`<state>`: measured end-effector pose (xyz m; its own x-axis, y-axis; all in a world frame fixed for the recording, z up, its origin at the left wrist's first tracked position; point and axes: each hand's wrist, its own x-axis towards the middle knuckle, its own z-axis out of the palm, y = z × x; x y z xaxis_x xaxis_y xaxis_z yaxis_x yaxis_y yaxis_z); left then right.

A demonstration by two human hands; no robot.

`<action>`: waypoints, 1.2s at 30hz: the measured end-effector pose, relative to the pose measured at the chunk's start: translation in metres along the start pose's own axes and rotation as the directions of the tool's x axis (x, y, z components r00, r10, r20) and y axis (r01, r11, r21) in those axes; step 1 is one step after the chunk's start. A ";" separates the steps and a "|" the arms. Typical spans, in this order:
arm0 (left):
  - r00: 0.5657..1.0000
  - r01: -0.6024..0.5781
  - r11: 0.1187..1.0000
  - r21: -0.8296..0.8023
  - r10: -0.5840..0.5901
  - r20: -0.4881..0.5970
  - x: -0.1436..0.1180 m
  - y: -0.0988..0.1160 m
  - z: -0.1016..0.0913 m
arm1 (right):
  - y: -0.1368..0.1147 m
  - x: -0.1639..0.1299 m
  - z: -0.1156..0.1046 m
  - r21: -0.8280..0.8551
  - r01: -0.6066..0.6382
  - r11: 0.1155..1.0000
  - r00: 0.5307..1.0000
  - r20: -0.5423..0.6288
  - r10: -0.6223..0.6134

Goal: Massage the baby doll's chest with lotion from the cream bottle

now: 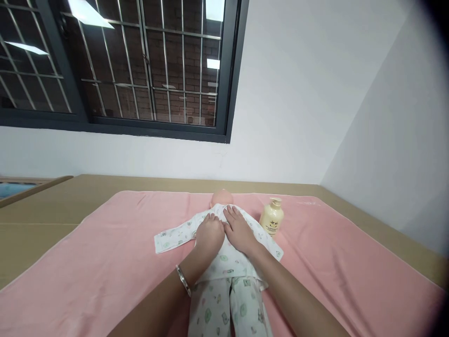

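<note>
Both hands flat on doll; pink blanket, window behind.

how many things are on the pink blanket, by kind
doll in printed pyjamas: 1
cream pump bottle: 1
hands resting on the doll's chest, left hand and right hand: 2
total: 4, all on the pink blanket

Both hands palm-down, side by side
</note>
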<state>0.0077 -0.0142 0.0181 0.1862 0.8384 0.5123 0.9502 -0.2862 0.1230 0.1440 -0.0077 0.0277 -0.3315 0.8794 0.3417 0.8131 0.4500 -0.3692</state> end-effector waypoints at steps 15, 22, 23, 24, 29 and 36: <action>1.000 0.020 0.980 -0.197 -0.019 0.007 0.006 -0.019 0.014 | -0.046 -0.021 -0.015 -0.211 -0.135 0.968 0.986 -0.122 0.111; 0.997 -0.060 0.987 -0.152 0.052 -0.057 0.000 -0.003 0.001 | -0.009 -0.001 -0.015 -0.017 -0.063 0.998 0.997 -0.036 0.062; 0.997 -0.066 0.989 -0.134 0.059 -0.057 -0.002 0.000 -0.002 | -0.006 0.001 -0.013 -0.005 -0.053 0.999 0.998 -0.032 0.053; 0.997 -0.068 0.991 -0.120 0.062 -0.054 -0.003 0.003 -0.004 | -0.003 0.001 -0.012 0.001 -0.044 0.999 0.999 -0.033 0.044; 0.999 -0.018 0.992 -0.126 0.013 -0.044 -0.006 0.009 -0.009 | -0.004 -0.003 -0.006 -0.020 -0.006 1.000 0.995 -0.101 0.004; 0.998 0.046 0.977 -0.207 -0.038 0.042 0.002 -0.006 0.000 | -0.029 -0.017 -0.008 -0.174 -0.138 0.975 0.973 -0.209 0.100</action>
<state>0.0021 -0.0106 0.0185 0.1603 0.8672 0.4715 0.8854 -0.3374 0.3196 0.1297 -0.0368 0.0398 -0.1411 0.8680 0.4762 0.9217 0.2907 -0.2568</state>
